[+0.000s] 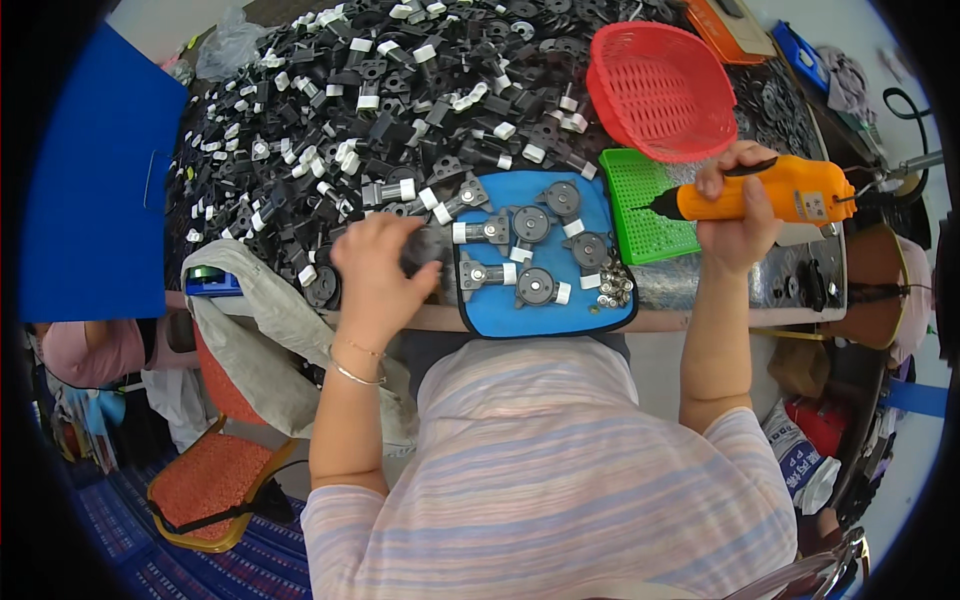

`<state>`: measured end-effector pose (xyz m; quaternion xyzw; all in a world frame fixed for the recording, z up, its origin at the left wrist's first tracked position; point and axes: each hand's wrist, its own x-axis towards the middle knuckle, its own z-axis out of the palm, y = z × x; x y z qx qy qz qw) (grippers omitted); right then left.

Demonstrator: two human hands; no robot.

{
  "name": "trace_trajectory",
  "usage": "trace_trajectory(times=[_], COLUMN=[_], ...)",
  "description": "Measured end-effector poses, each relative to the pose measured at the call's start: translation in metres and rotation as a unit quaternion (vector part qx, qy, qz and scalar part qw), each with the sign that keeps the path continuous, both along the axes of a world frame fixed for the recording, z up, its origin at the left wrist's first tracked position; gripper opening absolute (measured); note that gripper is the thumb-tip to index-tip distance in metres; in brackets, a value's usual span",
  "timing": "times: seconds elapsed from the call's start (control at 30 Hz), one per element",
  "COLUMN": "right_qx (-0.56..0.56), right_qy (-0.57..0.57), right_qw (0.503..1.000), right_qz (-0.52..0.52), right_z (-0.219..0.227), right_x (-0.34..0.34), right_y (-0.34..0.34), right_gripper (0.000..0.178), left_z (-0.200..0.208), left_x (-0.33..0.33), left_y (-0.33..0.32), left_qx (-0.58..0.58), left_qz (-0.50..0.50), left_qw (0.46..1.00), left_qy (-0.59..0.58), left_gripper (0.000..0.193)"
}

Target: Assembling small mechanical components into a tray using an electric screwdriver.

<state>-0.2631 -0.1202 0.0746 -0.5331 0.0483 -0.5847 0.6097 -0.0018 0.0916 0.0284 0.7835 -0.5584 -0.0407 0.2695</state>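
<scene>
My right hand (741, 205) is wrapped round an orange electric screwdriver (790, 190), its black tip pointing left above the green basket (655, 240). At the left edge of a blue mat (500, 318), my left hand (383, 268) has its thumb and fingers apart. A dark grey piece (428, 247) beside those fingers is smeared by motion; whether they touch it is unclear. Several black caster-like parts with white sleeves lie on the mat, among them a round one (536, 286) and a bracket-ended one (486, 273). Small metal pieces (614, 287) are heaped at the mat's right side.
Loose black and white parts (330, 120) cover much of the table beyond the mat. A red basket (660, 90) stands beyond the green one. At left are a blue panel (100, 180) and a grey cloth (250, 340) hanging over the edge. Another person's arm (95, 350) shows behind.
</scene>
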Motion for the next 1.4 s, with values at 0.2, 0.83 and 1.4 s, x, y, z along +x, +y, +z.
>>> trace_trajectory(times=[0.2,0.83,1.4], right_qx=[-0.028,0.002,-0.020], right_qy=[0.005,0.000,0.096], right_qw=[0.999,0.994,0.989], right_qz=[0.045,0.112,0.111], right_z=[0.002,0.006,-0.007], right_x=[0.026,0.052,0.120], right_y=[0.016,0.034,0.053], right_gripper=[0.023,0.025,0.023], left_z=[-0.003,-0.010,-0.023], left_x=[-0.024,-0.037,-0.040], left_y=[-0.047,-0.052,-0.053], left_qx=[0.031,0.050,0.055], left_qz=[-0.160,-0.051,-0.016], left_qw=[0.984,0.997,0.996], left_qy=[0.066,0.003,0.069], left_gripper=[0.045,0.043,0.044])
